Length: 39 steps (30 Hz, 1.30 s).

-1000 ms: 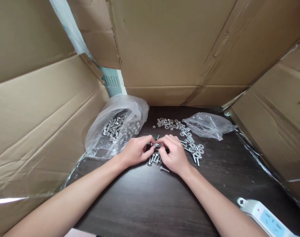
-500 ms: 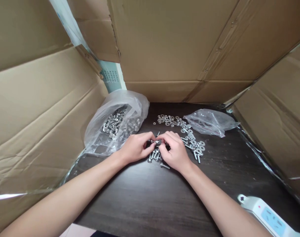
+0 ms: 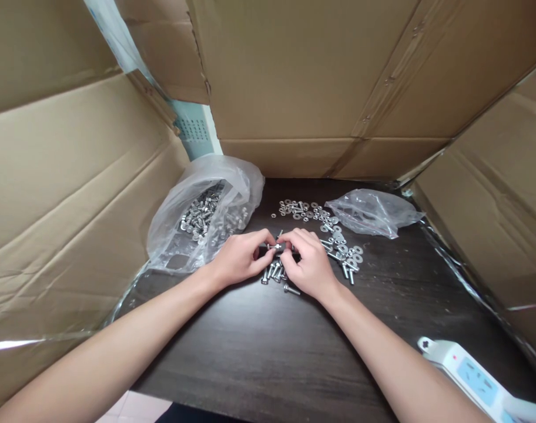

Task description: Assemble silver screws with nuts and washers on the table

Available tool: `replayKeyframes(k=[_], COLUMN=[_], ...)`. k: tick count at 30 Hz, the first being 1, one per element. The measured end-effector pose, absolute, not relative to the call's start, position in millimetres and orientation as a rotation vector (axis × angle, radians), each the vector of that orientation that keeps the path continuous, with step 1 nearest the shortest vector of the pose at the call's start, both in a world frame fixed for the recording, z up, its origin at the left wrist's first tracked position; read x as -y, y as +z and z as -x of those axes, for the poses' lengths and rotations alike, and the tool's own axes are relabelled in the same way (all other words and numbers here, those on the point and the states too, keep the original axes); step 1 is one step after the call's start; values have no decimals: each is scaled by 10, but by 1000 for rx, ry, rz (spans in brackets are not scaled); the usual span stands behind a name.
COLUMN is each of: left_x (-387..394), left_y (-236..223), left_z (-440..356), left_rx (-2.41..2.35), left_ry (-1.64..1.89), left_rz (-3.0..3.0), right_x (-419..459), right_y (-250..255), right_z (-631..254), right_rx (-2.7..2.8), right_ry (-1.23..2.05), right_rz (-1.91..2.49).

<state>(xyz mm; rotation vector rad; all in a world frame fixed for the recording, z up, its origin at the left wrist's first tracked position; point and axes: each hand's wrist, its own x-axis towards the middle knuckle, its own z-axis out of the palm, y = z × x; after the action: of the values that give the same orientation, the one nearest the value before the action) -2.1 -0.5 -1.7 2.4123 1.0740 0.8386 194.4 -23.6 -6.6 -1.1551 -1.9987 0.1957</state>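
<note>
- On your far left, a cardboard wall (image 3: 65, 170) slopes beside the dark surface (image 3: 259, 346)
- Next comes the large plastic bag (image 3: 249, 176), its mouth open towards you, with a heap of bagged bolts (image 3: 201, 217) inside
- Your left hand (image 3: 239, 255) sits just beside that bag, thumb and fingers pinching one end of the held bolt (image 3: 274, 247)
- That held bolt lies sideways between your two hands, just above the surface (the fine detail of its fittings is too small to tell)
- Nearer you, below your fingertips, a cluster of loose bolts (image 3: 272, 272) rests on the surface, with a single bolt (image 3: 291, 289) lying just to its right
- Your right hand (image 3: 310, 258) is closed at the fingertips around the other end of the held bolt
- Behind and right of that hand, washers and nuts (image 3: 337, 237) spread in a curved trail, with more bolts (image 3: 347, 274) at its near end
- Further right, the small clear bag (image 3: 374, 212) lies crumpled
- At the lower right, a white power strip (image 3: 464, 370) sits near your forearm
</note>
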Motion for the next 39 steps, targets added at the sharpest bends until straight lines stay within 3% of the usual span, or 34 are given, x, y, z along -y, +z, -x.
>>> replayKeyframes(k=[39], left_x=[8], left_y=[-13], left_z=[22], left_rx=[-1029], left_ry=[882], left_rz=[-2375], right_x=[238], right_y=[-53], right_z=[-1928], right_rx=[2004], right_ry=[238], right_rz=[1195])
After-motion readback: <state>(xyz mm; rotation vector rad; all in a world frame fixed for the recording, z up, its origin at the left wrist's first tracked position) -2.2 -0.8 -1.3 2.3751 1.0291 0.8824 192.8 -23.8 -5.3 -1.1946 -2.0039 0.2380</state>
